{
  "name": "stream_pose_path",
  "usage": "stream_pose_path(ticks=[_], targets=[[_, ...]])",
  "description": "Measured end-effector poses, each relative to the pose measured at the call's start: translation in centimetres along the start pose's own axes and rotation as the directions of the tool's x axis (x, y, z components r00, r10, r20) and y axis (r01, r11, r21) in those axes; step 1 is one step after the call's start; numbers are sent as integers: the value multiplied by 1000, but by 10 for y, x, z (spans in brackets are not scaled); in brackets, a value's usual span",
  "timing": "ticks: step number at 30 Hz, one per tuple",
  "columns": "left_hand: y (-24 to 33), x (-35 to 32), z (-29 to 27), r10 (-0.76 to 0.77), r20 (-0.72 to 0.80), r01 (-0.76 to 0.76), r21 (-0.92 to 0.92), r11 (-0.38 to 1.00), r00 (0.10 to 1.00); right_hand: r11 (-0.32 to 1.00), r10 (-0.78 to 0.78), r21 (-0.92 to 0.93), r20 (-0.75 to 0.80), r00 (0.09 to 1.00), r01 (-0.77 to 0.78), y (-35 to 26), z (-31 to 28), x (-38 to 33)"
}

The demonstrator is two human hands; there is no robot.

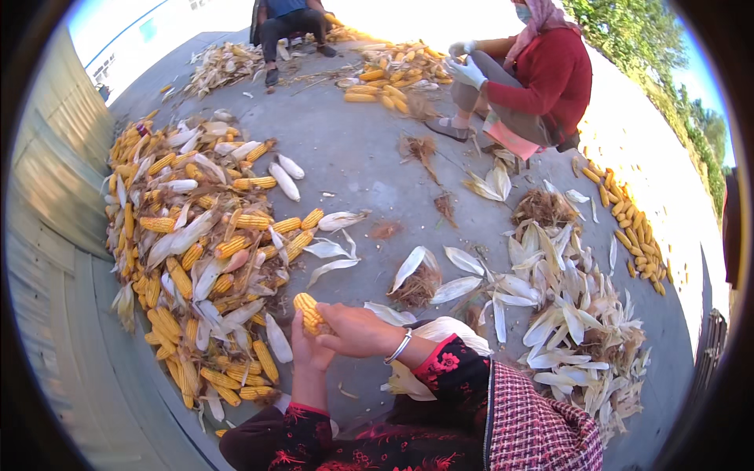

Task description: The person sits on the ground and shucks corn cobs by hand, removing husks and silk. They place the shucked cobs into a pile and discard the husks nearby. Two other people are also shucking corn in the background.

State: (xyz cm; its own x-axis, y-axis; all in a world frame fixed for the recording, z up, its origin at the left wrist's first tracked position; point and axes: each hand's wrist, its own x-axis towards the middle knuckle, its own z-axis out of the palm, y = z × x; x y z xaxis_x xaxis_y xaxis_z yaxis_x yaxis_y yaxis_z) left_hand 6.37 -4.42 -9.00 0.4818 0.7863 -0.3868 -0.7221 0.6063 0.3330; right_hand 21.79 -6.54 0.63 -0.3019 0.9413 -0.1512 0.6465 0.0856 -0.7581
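Observation:
A yellow ear of corn [307, 308] without its husk points up and away from me between my hands. My left hand [311, 350] is closed around its near left side. Over its lower right end my right hand [355, 330] is closed too, with a silver bangle on the wrist. The fingers hide the ear's lower part. Just left of my hands lies a big heap of corn [179, 279], where bare yellow ears mix with ones in pale husks. A pale husked ear [278, 339] lies at the heap's edge, close to my left hand.
Loose husks [577, 322] are piled at my right. Further right is a row of bare ears [635, 231]. A gloved person in red [543, 82] sits at the far right beside another corn pile [400, 71]; a second person [290, 23] sits behind. A corrugated wall [59, 259] borders the left.

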Motion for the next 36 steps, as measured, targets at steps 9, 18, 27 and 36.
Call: stream_pose_path(ticks=[9, 18, 27, 36], targets=[[-4, 39, -86, -144, -329, 317, 565, 762, 933, 893, -339, 363, 150, 929, 268, 5, 7, -5], [-145, 45, 203, -488, 397, 25, 755, 655, 777, 304, -538, 930, -10, 843, 205, 9, -52, -43], [-31, 49, -69, 142, -335, 64, 535, 843, 931, 654, -469, 709, 106, 877, 264, 9, -48, -36], [51, -16, -287, 489, -774, 64, 557, 828, 404, 928, -231, 367, 422, 877, 68, -12, -20, -13]])
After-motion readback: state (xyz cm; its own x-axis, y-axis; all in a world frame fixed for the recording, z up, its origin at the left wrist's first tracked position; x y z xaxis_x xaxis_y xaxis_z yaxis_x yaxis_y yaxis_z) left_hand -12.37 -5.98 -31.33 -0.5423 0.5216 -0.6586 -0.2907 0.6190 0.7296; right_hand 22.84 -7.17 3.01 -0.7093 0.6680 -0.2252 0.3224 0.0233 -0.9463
